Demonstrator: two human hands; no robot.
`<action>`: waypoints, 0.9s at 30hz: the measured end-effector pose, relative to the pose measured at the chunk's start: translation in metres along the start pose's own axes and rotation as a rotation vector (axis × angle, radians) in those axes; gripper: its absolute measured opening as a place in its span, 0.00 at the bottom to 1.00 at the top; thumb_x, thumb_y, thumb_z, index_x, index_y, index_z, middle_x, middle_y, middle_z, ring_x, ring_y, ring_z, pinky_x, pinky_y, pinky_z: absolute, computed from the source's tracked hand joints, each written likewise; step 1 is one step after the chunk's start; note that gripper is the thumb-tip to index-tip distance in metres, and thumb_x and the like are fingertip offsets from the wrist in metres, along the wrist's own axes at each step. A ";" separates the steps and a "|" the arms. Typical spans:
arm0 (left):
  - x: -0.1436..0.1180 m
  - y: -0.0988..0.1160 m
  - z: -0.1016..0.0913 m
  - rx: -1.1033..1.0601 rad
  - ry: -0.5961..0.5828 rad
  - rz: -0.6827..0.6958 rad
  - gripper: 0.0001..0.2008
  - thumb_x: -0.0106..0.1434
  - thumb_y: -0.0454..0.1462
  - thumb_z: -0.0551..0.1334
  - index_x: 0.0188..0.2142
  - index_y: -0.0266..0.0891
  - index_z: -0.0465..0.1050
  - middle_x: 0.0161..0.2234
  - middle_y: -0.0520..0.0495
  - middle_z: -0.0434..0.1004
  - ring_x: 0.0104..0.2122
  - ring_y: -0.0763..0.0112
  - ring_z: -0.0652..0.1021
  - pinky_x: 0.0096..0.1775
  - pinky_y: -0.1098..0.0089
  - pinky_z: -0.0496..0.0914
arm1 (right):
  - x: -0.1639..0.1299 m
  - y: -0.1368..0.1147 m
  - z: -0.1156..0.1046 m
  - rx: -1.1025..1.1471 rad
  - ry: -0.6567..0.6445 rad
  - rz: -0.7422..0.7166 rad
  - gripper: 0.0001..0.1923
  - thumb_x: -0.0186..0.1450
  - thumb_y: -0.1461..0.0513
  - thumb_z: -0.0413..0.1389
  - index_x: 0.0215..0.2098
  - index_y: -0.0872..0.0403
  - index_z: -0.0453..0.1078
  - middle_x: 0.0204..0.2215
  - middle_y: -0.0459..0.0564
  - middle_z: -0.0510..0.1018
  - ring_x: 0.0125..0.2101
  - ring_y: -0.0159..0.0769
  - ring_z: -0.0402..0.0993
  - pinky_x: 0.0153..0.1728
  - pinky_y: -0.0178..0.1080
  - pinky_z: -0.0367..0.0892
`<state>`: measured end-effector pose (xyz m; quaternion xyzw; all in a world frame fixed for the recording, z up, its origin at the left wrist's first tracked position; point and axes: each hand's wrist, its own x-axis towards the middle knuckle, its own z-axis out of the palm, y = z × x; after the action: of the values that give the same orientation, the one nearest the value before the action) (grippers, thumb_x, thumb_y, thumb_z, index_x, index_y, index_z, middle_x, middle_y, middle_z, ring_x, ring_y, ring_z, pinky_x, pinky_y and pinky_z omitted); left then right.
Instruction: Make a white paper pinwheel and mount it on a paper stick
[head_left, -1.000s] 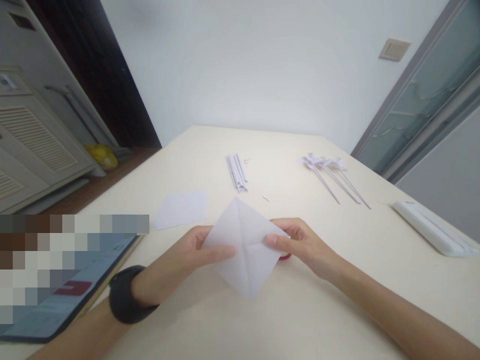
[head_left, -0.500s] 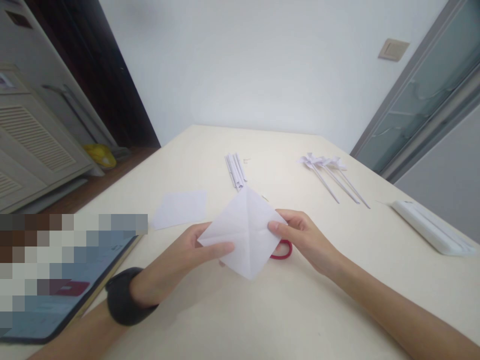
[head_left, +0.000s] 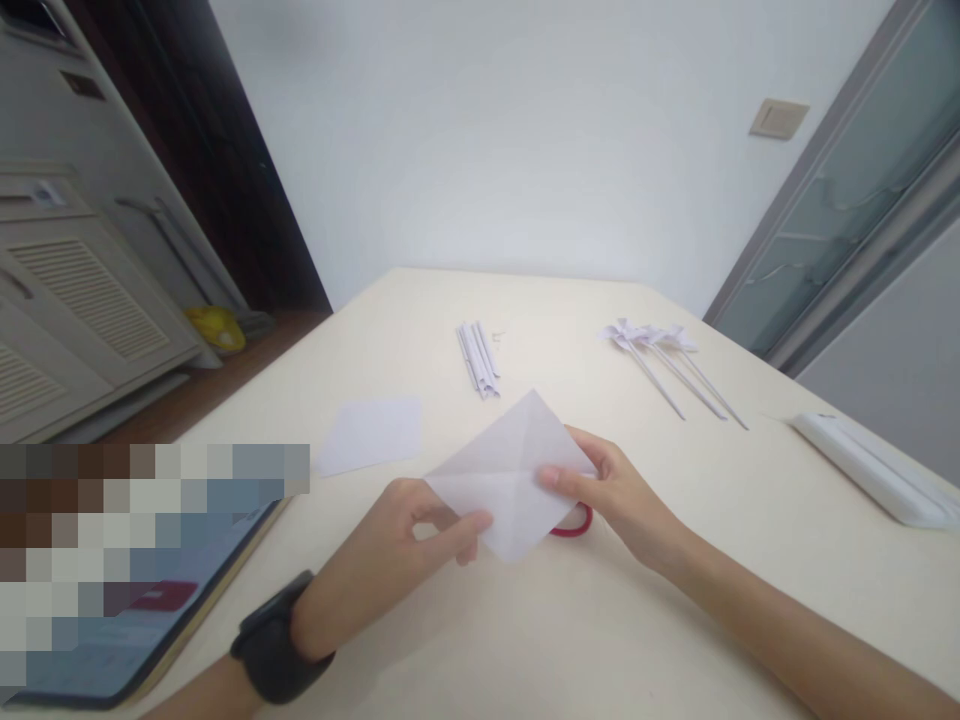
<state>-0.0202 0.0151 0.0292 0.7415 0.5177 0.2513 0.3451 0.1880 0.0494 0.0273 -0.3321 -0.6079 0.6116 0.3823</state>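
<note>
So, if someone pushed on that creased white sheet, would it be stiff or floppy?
Probably floppy: the sheet looks like thin paper. It would likely bend first along its crossing creases. It also seems light, with the right hand pinching near one corner.

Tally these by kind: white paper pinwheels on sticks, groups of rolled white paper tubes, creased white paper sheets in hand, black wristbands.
Pinwheels: 3
Tube groups: 1
Held sheets: 1
Wristbands: 1
Total: 6
</note>
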 end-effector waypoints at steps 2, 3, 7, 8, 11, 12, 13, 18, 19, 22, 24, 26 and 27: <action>-0.001 0.000 0.001 0.049 0.037 0.027 0.18 0.59 0.42 0.55 0.16 0.39 0.71 0.20 0.52 0.74 0.24 0.68 0.74 0.30 0.72 0.65 | -0.001 0.001 0.001 -0.023 -0.020 -0.001 0.10 0.59 0.59 0.55 0.38 0.54 0.68 0.30 0.46 0.71 0.30 0.31 0.67 0.28 0.31 0.61; -0.001 0.000 0.002 0.063 0.047 0.036 0.18 0.59 0.42 0.55 0.17 0.39 0.71 0.20 0.52 0.75 0.24 0.68 0.74 0.30 0.72 0.65 | -0.002 0.001 0.002 -0.035 -0.027 -0.005 0.08 0.60 0.59 0.55 0.37 0.55 0.69 0.28 0.45 0.70 0.28 0.30 0.66 0.27 0.30 0.60; 0.001 0.000 0.000 0.056 0.054 0.004 0.18 0.59 0.42 0.55 0.17 0.40 0.72 0.20 0.52 0.75 0.24 0.67 0.75 0.30 0.72 0.66 | -0.003 -0.003 0.001 -0.088 -0.048 -0.031 0.08 0.62 0.60 0.52 0.36 0.55 0.68 0.28 0.45 0.69 0.28 0.29 0.65 0.26 0.30 0.61; 0.001 0.001 -0.002 0.031 0.058 -0.015 0.18 0.59 0.42 0.55 0.16 0.39 0.72 0.19 0.51 0.75 0.24 0.67 0.74 0.30 0.72 0.66 | -0.003 -0.004 0.000 -0.102 -0.056 -0.038 0.09 0.63 0.59 0.51 0.38 0.55 0.68 0.29 0.46 0.70 0.28 0.30 0.65 0.27 0.31 0.62; 0.003 0.000 -0.008 -0.096 0.069 -0.070 0.16 0.59 0.41 0.55 0.18 0.39 0.72 0.19 0.51 0.75 0.23 0.67 0.75 0.31 0.71 0.68 | 0.002 -0.008 -0.008 -0.197 -0.031 -0.073 0.12 0.66 0.57 0.46 0.39 0.54 0.67 0.32 0.47 0.71 0.30 0.31 0.68 0.32 0.34 0.65; 0.004 -0.002 -0.010 -0.135 0.080 -0.077 0.16 0.59 0.40 0.55 0.19 0.39 0.73 0.19 0.51 0.76 0.23 0.68 0.75 0.31 0.71 0.68 | 0.004 -0.008 -0.012 -0.261 -0.003 -0.090 0.13 0.66 0.56 0.44 0.38 0.54 0.66 0.34 0.48 0.72 0.32 0.31 0.69 0.34 0.35 0.65; 0.005 -0.004 -0.013 -0.166 0.095 -0.082 0.15 0.59 0.39 0.55 0.19 0.39 0.73 0.19 0.50 0.76 0.23 0.68 0.74 0.30 0.72 0.68 | 0.005 -0.007 -0.016 -0.338 0.024 -0.102 0.13 0.66 0.56 0.44 0.38 0.54 0.66 0.35 0.48 0.72 0.34 0.33 0.69 0.36 0.36 0.65; 0.008 -0.008 -0.018 -0.274 0.257 -0.155 0.13 0.57 0.39 0.60 0.19 0.37 0.73 0.19 0.49 0.78 0.22 0.71 0.75 0.28 0.74 0.69 | 0.004 0.006 -0.026 -0.733 -0.013 -0.023 0.17 0.58 0.57 0.55 0.45 0.51 0.63 0.42 0.49 0.70 0.40 0.37 0.67 0.39 0.39 0.64; 0.008 -0.006 -0.018 -0.303 0.303 -0.172 0.11 0.56 0.39 0.61 0.20 0.37 0.73 0.20 0.49 0.78 0.22 0.71 0.76 0.28 0.75 0.69 | 0.003 0.010 -0.025 -0.781 -0.043 -0.009 0.18 0.57 0.58 0.56 0.46 0.50 0.62 0.43 0.49 0.69 0.41 0.37 0.67 0.39 0.39 0.64; 0.007 0.001 -0.016 -0.377 0.357 -0.206 0.08 0.54 0.38 0.62 0.22 0.36 0.73 0.21 0.49 0.79 0.23 0.70 0.77 0.28 0.74 0.70 | -0.001 0.018 -0.018 -0.880 -0.081 -0.015 0.14 0.58 0.61 0.54 0.43 0.50 0.63 0.42 0.48 0.68 0.41 0.36 0.66 0.39 0.38 0.63; 0.007 0.004 -0.016 -0.404 0.361 -0.215 0.08 0.54 0.38 0.63 0.23 0.36 0.73 0.21 0.49 0.79 0.24 0.70 0.77 0.29 0.74 0.71 | -0.002 0.020 -0.015 -0.929 -0.073 -0.024 0.12 0.58 0.61 0.53 0.41 0.50 0.62 0.41 0.47 0.68 0.40 0.35 0.65 0.38 0.37 0.62; 0.006 0.005 -0.017 -0.419 0.363 -0.211 0.07 0.54 0.37 0.63 0.24 0.36 0.72 0.21 0.49 0.79 0.24 0.69 0.77 0.29 0.73 0.71 | -0.002 0.020 -0.014 -0.974 -0.074 -0.019 0.11 0.58 0.60 0.53 0.40 0.50 0.61 0.39 0.46 0.68 0.38 0.34 0.65 0.35 0.36 0.62; 0.006 0.004 -0.017 -0.423 0.365 -0.207 0.06 0.54 0.37 0.63 0.24 0.36 0.72 0.21 0.49 0.79 0.24 0.69 0.77 0.29 0.73 0.71 | -0.002 0.020 -0.014 -0.999 -0.081 -0.011 0.10 0.58 0.60 0.53 0.39 0.51 0.61 0.39 0.46 0.68 0.37 0.33 0.65 0.35 0.35 0.62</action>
<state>-0.0282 0.0239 0.0437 0.5391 0.5801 0.4461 0.4170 0.2000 0.0557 0.0069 -0.4472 -0.8426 0.2563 0.1560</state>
